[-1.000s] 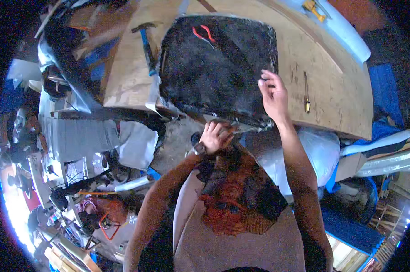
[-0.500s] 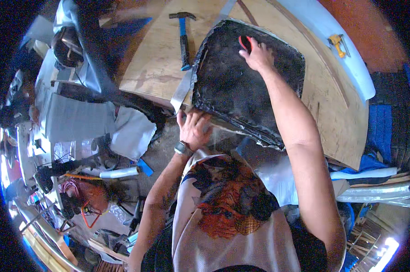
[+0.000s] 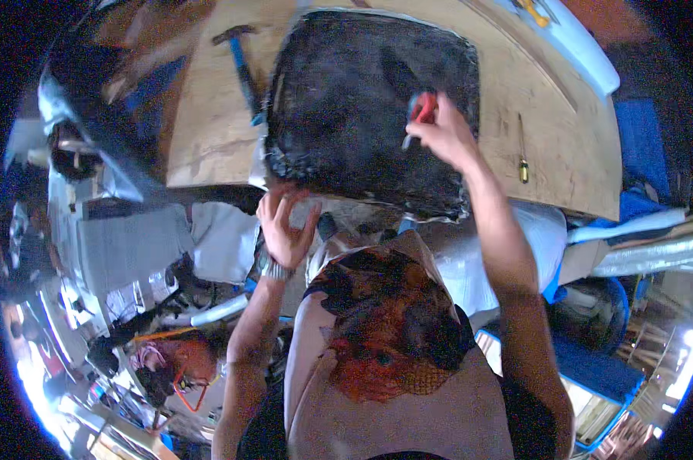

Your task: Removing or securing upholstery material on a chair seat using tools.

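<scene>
A big black padded cushion (image 3: 362, 100) lies on a plywood bench (image 3: 208, 130). My right hand (image 3: 442, 134) is over the cushion's right half, closed around a red-handled tool (image 3: 421, 109) with a metal tip. My left hand (image 3: 285, 226) is at the cushion's near left edge, fingers spread and touching the ragged fabric rim; a watch sits on that wrist.
A blue-handled hammer (image 3: 243, 69) lies on the bench left of the cushion. A screwdriver (image 3: 522, 149) rests on the wood to the right. Grey cloth (image 3: 131, 245) and cluttered tools fill the floor at the left; another person (image 3: 177, 364) crouches at lower left.
My right hand has picked up the red-handled tool off the cushion and lifted it. My left hand stayed at the cushion's near edge. The view has shifted.
</scene>
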